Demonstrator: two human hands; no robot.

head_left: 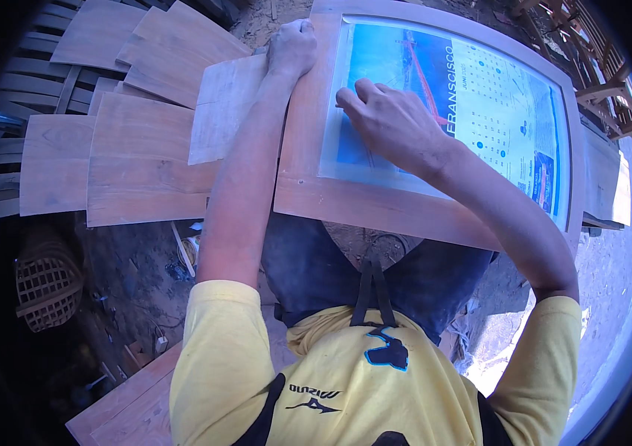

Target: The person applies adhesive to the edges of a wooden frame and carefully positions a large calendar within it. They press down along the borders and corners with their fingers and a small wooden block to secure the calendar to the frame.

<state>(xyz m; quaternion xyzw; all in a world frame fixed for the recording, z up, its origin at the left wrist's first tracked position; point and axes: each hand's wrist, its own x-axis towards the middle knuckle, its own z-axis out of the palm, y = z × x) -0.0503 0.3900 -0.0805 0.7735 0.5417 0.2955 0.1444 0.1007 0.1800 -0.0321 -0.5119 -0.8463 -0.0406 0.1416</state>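
A wooden frame [375, 209] lies across my lap, with a printed calendar sheet [505, 104] set inside its opening, apparently under glass. The sheet has a blue picture with a red bridge on its left and date columns on its right. At the frame's far left edge, my left hand [292, 49] is closed against the wood, its fingers wrapped over the side. My right hand [390, 119] rests above the blue picture with fingers curled together. Whatever it may hold is hidden beneath the fingers.
Several flat wooden boards [141, 160] overlap to the left, one paler board [228, 108] beside my left forearm. A slatted wooden rack [33, 89] stands behind them. A woven basket [50, 290] sits at lower left. Wooden furniture [604, 89] stands at far right.
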